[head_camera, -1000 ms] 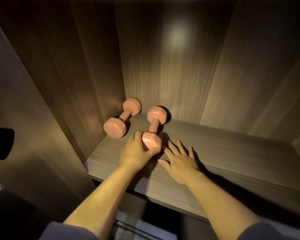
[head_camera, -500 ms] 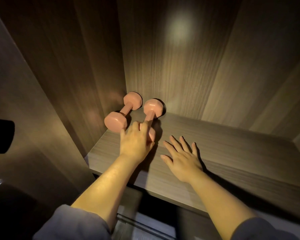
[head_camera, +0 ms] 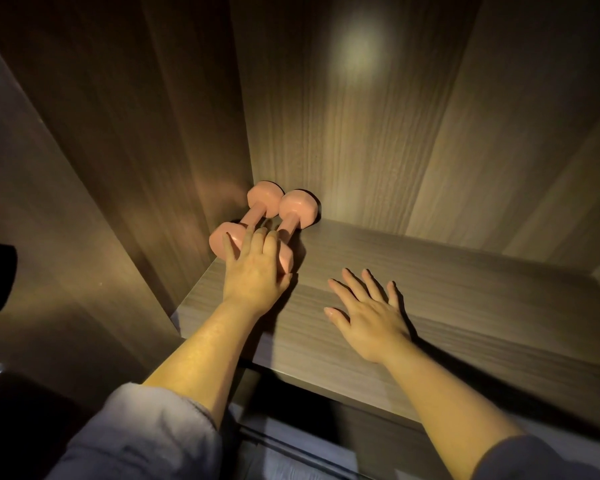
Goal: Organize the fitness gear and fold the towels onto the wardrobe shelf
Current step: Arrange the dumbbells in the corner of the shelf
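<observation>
Our left hand (head_camera: 253,271), fingers spread flat, has pushed the pink dumbbell (head_camera: 297,211) back beside the twin dumbbell (head_camera: 264,199), just beyond our fingertips; our right hand (head_camera: 368,313) lies open on the shelf (head_camera: 465,289) alongside; weights look stowed, we judge; towels come next.

My left grip (head_camera: 253,271) on two pink dumbbells, right grip (head_camera: 371,320) palm down over the shelf (head_camera: 465,306).
I see the left dumbbell (head_camera: 262,199) and right dumbbell (head_camera: 297,209) side by side in the back left corner, far ends close to the back panel (head_camera: 361,150); spread fingers cover their near ends. The right grip's fingers are straight, apart from both.
</observation>
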Demonstrator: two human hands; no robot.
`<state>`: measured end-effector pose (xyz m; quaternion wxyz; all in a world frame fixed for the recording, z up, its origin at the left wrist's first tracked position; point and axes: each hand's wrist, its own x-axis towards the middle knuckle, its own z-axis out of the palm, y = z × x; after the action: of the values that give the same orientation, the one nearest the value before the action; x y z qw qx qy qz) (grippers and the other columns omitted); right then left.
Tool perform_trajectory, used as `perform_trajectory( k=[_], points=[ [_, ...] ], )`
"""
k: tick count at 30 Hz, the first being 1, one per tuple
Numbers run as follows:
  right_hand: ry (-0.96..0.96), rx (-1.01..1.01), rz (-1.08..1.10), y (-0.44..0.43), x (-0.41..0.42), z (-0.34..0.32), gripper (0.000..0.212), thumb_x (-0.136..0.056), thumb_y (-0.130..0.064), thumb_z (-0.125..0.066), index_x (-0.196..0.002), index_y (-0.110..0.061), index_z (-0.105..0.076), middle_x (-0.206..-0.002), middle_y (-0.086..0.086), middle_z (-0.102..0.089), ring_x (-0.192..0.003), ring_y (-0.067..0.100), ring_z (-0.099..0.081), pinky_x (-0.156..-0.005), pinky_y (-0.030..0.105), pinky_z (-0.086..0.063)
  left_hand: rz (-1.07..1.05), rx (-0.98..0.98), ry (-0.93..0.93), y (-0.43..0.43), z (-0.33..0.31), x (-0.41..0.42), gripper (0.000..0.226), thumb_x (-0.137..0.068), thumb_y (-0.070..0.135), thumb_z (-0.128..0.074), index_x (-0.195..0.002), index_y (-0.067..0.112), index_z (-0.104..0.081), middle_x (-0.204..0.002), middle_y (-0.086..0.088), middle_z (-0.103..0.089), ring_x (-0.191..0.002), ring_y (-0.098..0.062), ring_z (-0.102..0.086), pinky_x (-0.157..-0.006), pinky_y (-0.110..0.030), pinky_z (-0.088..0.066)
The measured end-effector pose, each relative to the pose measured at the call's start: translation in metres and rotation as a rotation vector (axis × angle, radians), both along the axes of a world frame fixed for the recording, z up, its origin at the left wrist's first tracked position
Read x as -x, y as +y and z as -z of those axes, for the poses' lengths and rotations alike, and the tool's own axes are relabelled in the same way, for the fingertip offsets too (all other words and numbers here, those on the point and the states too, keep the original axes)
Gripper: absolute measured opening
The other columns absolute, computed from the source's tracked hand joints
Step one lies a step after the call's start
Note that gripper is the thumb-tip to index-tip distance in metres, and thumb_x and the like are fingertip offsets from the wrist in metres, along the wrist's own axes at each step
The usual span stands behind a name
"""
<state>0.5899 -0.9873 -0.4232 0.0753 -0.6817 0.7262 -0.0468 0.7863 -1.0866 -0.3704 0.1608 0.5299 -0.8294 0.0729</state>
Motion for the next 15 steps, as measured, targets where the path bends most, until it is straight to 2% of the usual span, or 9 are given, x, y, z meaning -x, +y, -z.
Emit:
perform_trajectory(
  k=[11,13,15],
  points=[
    [0.008,0.010,0.004,-0.0005,0.0010,0.0019,0.070,-0.088,-0.069,0.003,-0.153,-0.044,-0.001,-0.163,-0.016,0.011,-0.150,0.018,0.015,-0.118,0.057,0.009,-0.020,-0.076,0.028,-0.0079,-0.0014,0.0092,0.077,-0.083,0.049,-0.068,-0.143,0.014,-0.034,-0.145,-0.008,-0.039,-0.137,-0.028,-0.033,-0.110,-0.067,-0.022],
    [0.007,0.013,0.007,-0.0006,0.0008,0.0020,0.068,-0.090,-0.069,0.000,-0.153,-0.044,-0.002,-0.163,-0.016,0.010,-0.150,0.018,0.015,-0.118,0.057,0.009,-0.016,-0.075,0.039,-0.0087,-0.0010,0.0090,0.081,-0.084,0.049,-0.068,-0.146,0.015,-0.030,-0.150,-0.009,-0.033,-0.142,-0.030,-0.026,-0.111,-0.068,-0.020],
    [0.013,0.013,0.003,0.0001,0.0002,0.0021,0.066,-0.091,-0.068,-0.002,-0.153,-0.044,-0.003,-0.163,-0.016,0.010,-0.150,0.018,0.014,-0.118,0.057,0.009,-0.029,-0.078,0.116,-0.0058,0.0006,0.0091,0.088,-0.082,0.047,-0.070,-0.151,0.018,-0.023,-0.159,-0.010,-0.018,-0.148,-0.032,-0.011,-0.114,-0.066,-0.018]
  ],
)
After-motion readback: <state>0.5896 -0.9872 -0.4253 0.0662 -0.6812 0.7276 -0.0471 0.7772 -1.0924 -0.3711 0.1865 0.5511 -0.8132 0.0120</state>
